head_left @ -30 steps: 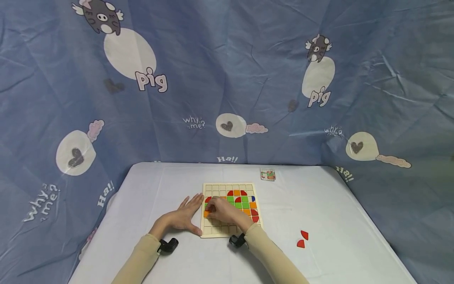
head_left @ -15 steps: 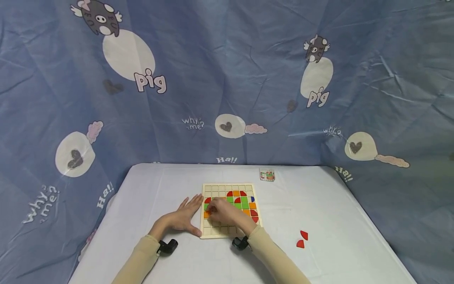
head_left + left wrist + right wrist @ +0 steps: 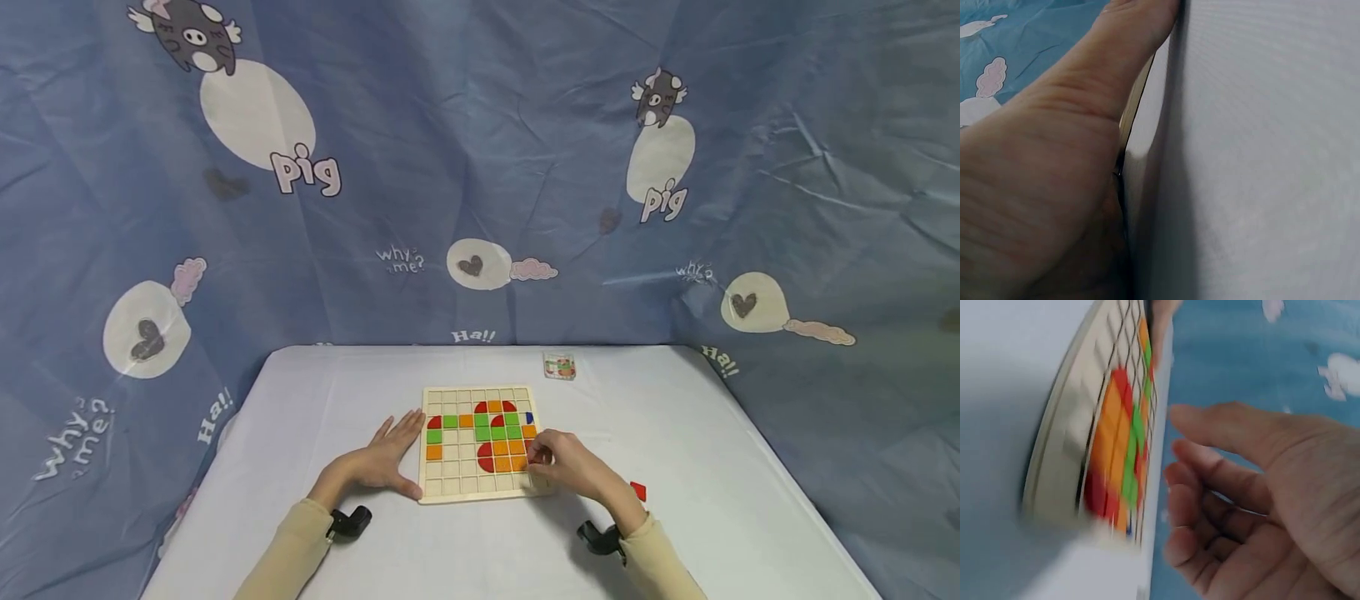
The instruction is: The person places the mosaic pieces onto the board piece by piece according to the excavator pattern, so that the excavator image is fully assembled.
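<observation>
My left hand lies flat with spread fingers along the left edge of a pale wooden grid board. Its thumb and fingertips are right at the rim. My right hand hovers over the board's right edge, fingers loosely curled. In the right wrist view nothing shows between the thumb and fingers of the right hand. Set in the grid are orange square tiles, green square tiles and red quarter-round tiles. A blue piece sits near the right edge.
A loose red piece lies on the white tabletop, beside my right forearm. Behind the board is a small picture card with a coloured pattern. A blue printed cloth hangs around the table.
My right hand has moved right, from the board's left side to its right edge, uncovering the tiles beneath. One of two loose red pieces is now hidden behind the right arm. The left hand stays put.
</observation>
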A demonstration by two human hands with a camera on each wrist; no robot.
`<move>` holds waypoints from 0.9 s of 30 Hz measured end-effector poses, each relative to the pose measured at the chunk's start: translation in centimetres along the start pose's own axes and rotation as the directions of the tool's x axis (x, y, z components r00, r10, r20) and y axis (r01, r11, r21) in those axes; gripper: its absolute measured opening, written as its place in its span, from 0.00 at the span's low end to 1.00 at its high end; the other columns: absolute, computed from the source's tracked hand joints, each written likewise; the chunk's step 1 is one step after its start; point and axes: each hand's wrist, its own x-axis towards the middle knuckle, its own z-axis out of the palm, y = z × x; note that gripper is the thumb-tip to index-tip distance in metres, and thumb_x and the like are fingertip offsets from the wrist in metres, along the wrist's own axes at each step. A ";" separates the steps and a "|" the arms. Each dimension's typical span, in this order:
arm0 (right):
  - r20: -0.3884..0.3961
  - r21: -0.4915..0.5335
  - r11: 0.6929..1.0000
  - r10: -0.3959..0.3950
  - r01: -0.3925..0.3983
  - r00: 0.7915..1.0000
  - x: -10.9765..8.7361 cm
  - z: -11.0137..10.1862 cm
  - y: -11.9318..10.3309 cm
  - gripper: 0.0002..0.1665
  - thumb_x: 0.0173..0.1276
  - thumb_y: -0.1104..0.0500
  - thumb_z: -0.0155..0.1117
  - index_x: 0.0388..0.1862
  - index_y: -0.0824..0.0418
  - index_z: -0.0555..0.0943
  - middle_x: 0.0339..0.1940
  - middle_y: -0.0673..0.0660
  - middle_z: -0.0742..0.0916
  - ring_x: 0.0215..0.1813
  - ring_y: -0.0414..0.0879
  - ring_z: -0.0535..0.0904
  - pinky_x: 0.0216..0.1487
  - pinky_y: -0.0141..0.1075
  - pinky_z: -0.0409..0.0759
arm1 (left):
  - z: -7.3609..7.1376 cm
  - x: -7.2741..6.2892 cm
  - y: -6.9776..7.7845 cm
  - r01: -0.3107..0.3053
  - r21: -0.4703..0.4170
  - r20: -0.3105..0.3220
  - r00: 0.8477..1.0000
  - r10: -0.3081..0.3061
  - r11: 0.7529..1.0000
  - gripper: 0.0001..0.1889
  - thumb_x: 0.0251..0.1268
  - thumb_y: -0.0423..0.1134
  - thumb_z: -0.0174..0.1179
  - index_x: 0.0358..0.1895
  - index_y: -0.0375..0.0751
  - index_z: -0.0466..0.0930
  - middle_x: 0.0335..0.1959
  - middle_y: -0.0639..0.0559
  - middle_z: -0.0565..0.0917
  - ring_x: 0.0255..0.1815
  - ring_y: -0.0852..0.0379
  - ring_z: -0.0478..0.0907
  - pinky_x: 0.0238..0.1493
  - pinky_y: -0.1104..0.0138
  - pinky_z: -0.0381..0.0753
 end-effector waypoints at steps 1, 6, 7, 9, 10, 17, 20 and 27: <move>-0.007 -0.012 1.000 0.025 -0.025 1.000 -0.8 -0.6 0.7 0.06 0.61 0.60 0.71 0.32 0.56 0.80 0.29 0.45 0.80 0.32 0.34 0.73 0.31 0.27 0.75 | 0.0 0.0 0.0 -0.004 -0.001 0.001 1.000 0.004 1.000 0.72 0.35 0.73 0.68 0.77 0.35 0.36 0.80 0.42 0.38 0.80 0.43 0.33 0.77 0.45 0.29; -0.046 -0.010 0.991 0.135 -0.136 0.990 -4.7 -3.2 4.8 0.08 0.60 0.63 0.69 0.39 0.60 0.81 0.35 0.50 0.83 0.36 0.37 0.75 0.34 0.30 0.77 | -0.1 0.1 -0.1 -0.010 0.004 0.004 1.000 0.010 1.000 0.72 0.36 0.73 0.67 0.77 0.35 0.35 0.80 0.42 0.38 0.80 0.44 0.33 0.78 0.45 0.29; -0.060 0.000 0.987 0.157 -0.158 0.986 -5.6 -3.6 5.7 0.09 0.61 0.63 0.69 0.40 0.60 0.81 0.37 0.51 0.83 0.36 0.38 0.75 0.34 0.31 0.77 | -0.1 0.1 -0.1 -0.008 0.004 0.003 1.000 0.008 1.000 0.72 0.36 0.73 0.68 0.77 0.35 0.35 0.80 0.42 0.38 0.80 0.44 0.33 0.78 0.45 0.29; -0.088 0.016 0.978 0.207 -0.206 0.974 -7.2 -4.3 7.3 0.12 0.61 0.62 0.69 0.43 0.61 0.80 0.39 0.53 0.83 0.38 0.40 0.76 0.35 0.31 0.77 | -0.2 0.0 -0.1 -0.001 0.000 0.003 1.000 0.001 1.000 0.72 0.36 0.73 0.68 0.77 0.35 0.36 0.80 0.42 0.38 0.80 0.44 0.33 0.78 0.45 0.29; -0.100 0.017 0.973 0.230 -0.230 0.968 -8.0 -4.6 8.1 0.13 0.60 0.61 0.70 0.44 0.61 0.80 0.40 0.53 0.83 0.39 0.41 0.75 0.35 0.32 0.76 | -0.2 0.0 -0.1 0.000 -0.006 0.003 1.000 0.000 1.000 0.72 0.36 0.73 0.68 0.77 0.35 0.36 0.80 0.42 0.38 0.80 0.44 0.33 0.77 0.45 0.29; -0.099 0.020 0.924 0.383 -0.383 0.919 -11.1 -5.1 11.3 0.21 0.55 0.59 0.74 0.47 0.63 0.81 0.41 0.52 0.81 0.41 0.42 0.75 0.37 0.32 0.76 | 0.1 -0.2 -0.3 0.001 -0.001 0.000 1.000 -0.001 1.000 0.72 0.37 0.73 0.67 0.77 0.34 0.35 0.80 0.42 0.38 0.80 0.43 0.33 0.77 0.45 0.29; -0.066 0.061 0.913 0.407 -0.404 0.911 -11.3 -5.1 11.8 0.18 0.55 0.60 0.74 0.45 0.62 0.82 0.39 0.52 0.83 0.39 0.40 0.77 0.37 0.30 0.78 | 0.2 -0.2 -0.3 0.004 0.005 -0.002 1.000 -0.004 1.000 0.72 0.36 0.74 0.67 0.77 0.35 0.35 0.80 0.42 0.38 0.80 0.43 0.33 0.77 0.45 0.29; -0.035 0.039 0.955 0.295 -0.294 0.955 -11.2 -5.1 12.2 0.15 0.56 0.58 0.74 0.41 0.61 0.83 0.38 0.51 0.84 0.36 0.34 0.78 0.36 0.30 0.80 | 0.0 0.0 -0.3 0.007 -0.001 0.000 1.000 -0.007 1.000 0.72 0.36 0.74 0.67 0.77 0.36 0.35 0.80 0.42 0.38 0.80 0.43 0.33 0.77 0.45 0.29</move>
